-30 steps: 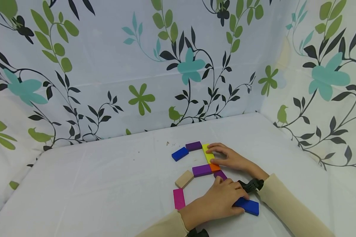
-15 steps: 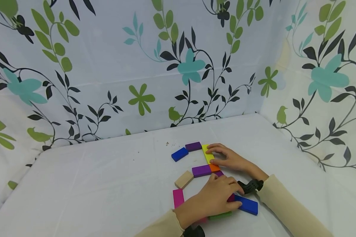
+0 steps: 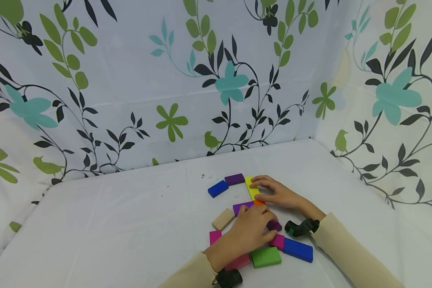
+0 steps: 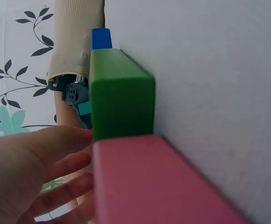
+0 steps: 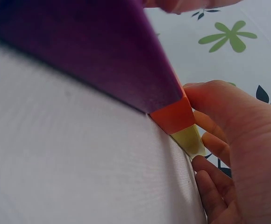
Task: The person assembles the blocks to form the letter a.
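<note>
Toy blocks lie end to end in a curving line. My left hand (image 3: 250,230) bends over the line's middle, fingers and thumb on either side of a dark purple block (image 3: 275,226). Its thumb is close to a magenta block (image 3: 278,242). Past the palm lie a green block (image 4: 121,102) and a pink-red block (image 4: 145,182). My right hand (image 3: 279,194) holds a yellow block (image 3: 251,188) between thumb and fingers. An orange block (image 5: 174,116) touches the yellow one's near end, by the thumb. Part of a violet block (image 3: 242,207) is hidden behind the left hand.
A dark violet block (image 3: 234,179) and a blue block (image 3: 218,189) continue the line at the far end. A natural wood block (image 3: 223,219) and a hot pink block (image 3: 215,237) lie left. Another blue block (image 3: 298,250) sticks out at right. Patterned cloth (image 3: 129,80) hangs behind the table.
My left hand has moved up and left, away from the right-hand blue block to the dark purple block, uncovering the green and magenta blocks. The right hand stays at the yellow block.
</note>
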`<action>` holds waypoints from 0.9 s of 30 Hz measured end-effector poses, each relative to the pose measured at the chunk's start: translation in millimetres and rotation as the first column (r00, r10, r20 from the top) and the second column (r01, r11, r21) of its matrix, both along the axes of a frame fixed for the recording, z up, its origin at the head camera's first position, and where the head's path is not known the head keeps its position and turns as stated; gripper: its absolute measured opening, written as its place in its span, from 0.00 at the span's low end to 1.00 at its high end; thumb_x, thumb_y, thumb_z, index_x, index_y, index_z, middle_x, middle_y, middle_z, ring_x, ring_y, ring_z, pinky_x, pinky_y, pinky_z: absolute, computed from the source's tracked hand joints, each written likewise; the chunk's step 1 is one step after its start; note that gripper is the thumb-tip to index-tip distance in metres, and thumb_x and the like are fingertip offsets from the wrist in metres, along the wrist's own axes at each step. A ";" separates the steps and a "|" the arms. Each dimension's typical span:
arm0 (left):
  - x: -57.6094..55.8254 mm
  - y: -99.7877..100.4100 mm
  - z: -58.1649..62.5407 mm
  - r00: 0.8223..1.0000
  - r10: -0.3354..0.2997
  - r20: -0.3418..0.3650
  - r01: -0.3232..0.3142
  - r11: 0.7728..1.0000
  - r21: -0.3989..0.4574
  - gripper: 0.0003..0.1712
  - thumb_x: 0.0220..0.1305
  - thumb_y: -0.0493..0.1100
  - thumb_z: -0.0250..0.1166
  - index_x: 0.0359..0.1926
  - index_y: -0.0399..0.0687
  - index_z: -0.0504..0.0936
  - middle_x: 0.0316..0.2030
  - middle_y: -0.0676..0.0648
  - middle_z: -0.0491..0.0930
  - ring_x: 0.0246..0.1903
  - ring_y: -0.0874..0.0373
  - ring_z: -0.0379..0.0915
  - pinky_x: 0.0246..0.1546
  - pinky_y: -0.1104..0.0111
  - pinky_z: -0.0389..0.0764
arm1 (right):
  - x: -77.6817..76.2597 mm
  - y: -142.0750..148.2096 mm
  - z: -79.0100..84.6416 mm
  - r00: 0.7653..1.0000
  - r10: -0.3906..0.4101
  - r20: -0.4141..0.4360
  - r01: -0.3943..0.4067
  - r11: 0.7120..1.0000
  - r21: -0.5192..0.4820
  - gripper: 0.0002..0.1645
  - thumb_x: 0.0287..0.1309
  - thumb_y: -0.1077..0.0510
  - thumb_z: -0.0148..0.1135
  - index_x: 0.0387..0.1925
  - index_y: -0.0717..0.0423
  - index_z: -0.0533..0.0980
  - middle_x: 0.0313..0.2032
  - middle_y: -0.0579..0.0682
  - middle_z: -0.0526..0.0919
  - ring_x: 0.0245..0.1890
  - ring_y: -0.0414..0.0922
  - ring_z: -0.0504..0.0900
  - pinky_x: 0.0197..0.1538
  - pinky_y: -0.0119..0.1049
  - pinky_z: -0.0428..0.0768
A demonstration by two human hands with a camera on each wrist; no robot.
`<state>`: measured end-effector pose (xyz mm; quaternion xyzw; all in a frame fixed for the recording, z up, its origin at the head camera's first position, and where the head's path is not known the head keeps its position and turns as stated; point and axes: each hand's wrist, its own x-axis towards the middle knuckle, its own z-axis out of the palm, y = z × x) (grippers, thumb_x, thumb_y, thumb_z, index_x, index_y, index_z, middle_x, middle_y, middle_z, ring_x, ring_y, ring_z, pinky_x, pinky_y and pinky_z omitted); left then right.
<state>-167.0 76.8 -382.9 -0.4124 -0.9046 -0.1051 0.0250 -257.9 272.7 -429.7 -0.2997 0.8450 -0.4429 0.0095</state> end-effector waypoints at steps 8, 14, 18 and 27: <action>-1.2 -0.9 -0.5 1.000 0.012 0.018 -0.011 1.000 -0.020 0.15 0.65 0.58 0.63 0.47 0.62 0.85 0.42 0.58 0.76 0.46 0.63 0.72 0.42 0.66 0.68 | 0.1 -0.9 -0.2 1.000 -0.009 -0.018 0.009 1.000 0.009 0.21 0.62 0.60 0.63 0.57 0.57 0.76 0.64 0.59 0.68 0.68 0.61 0.61 0.67 0.65 0.55; -1.5 -0.1 -0.6 0.999 -0.007 0.032 0.007 1.000 -0.010 0.14 0.66 0.56 0.63 0.47 0.60 0.85 0.42 0.57 0.75 0.45 0.63 0.71 0.41 0.67 0.66 | -0.3 -0.9 -1.4 1.000 -0.006 -0.030 0.006 1.000 0.007 0.20 0.62 0.61 0.63 0.56 0.57 0.76 0.64 0.59 0.69 0.68 0.61 0.62 0.67 0.65 0.56; -1.6 0.9 -1.4 1.000 -0.015 0.017 0.015 1.000 -0.015 0.12 0.67 0.54 0.63 0.47 0.60 0.85 0.43 0.56 0.76 0.45 0.62 0.71 0.40 0.68 0.66 | 0.0 -1.8 -1.2 1.000 -0.001 -0.005 0.001 1.000 -0.001 0.21 0.62 0.60 0.63 0.57 0.57 0.76 0.64 0.60 0.68 0.68 0.62 0.61 0.67 0.65 0.55; 1.0 -3.1 1.0 1.000 -0.022 0.004 0.022 0.999 -0.050 0.13 0.68 0.52 0.62 0.50 0.60 0.84 0.47 0.55 0.77 0.48 0.62 0.72 0.47 0.62 0.71 | -0.3 0.1 -1.2 1.000 -0.011 -0.016 0.011 1.000 0.011 0.21 0.62 0.58 0.64 0.57 0.57 0.76 0.64 0.59 0.68 0.67 0.62 0.61 0.66 0.66 0.56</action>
